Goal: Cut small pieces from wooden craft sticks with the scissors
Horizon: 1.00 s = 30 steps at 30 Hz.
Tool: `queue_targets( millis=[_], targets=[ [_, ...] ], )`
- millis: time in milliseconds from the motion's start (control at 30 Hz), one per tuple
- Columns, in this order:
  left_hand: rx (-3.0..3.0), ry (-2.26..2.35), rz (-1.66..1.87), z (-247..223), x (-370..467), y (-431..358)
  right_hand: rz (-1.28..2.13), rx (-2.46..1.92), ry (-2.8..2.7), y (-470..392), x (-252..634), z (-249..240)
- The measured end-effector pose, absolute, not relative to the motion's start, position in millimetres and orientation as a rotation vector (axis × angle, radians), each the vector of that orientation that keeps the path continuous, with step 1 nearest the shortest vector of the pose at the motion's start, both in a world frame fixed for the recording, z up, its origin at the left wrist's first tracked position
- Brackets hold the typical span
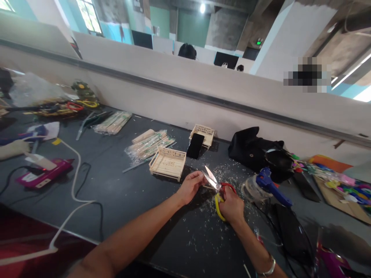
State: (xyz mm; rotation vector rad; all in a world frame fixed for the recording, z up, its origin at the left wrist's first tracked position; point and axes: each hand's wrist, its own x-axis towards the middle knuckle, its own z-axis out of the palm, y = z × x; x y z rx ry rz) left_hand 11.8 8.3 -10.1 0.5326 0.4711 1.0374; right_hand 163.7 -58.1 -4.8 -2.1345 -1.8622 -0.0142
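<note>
My right hand grips a pair of scissors by the red and yellow handles, with the blades parted and pointing up and left. Close to the blades, the fingers of my left hand are pinched together; whatever sits between them is too small to make out. A thin pale sliver shows just below the blades. Just beyond my left hand stands a small model bench of wooden sticks. Farther back, a black phone leans against a second stick-built model.
Pale clippings litter the dark table. Packs of wooden sticks lie behind the bench. To the right are a black bag, a blue glue gun on a clear jar, and cables. A purple power strip with a white cord is left.
</note>
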Motion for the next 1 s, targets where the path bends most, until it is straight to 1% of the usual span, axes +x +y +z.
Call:
queue_targets(
  millis=[167, 467, 800, 1000],
  targets=[
    [0.556, 0.48, 1.04, -12, 11, 8, -0.113, -2.036, -1.941, -59, 165, -9],
    [0.504, 0.496, 0.997, -15, 8, 8, -0.184, -1.959, -1.929, -60, 169, -23],
    [0.52, 0.519, 0.944, -13, 7, 6, -0.067, -1.937, -1.967, -63, 168, -22],
    [0.534, 0.515, 0.929, -15, 7, 6, -0.092, -1.916, -1.972, -64, 169, -26]
  ],
)
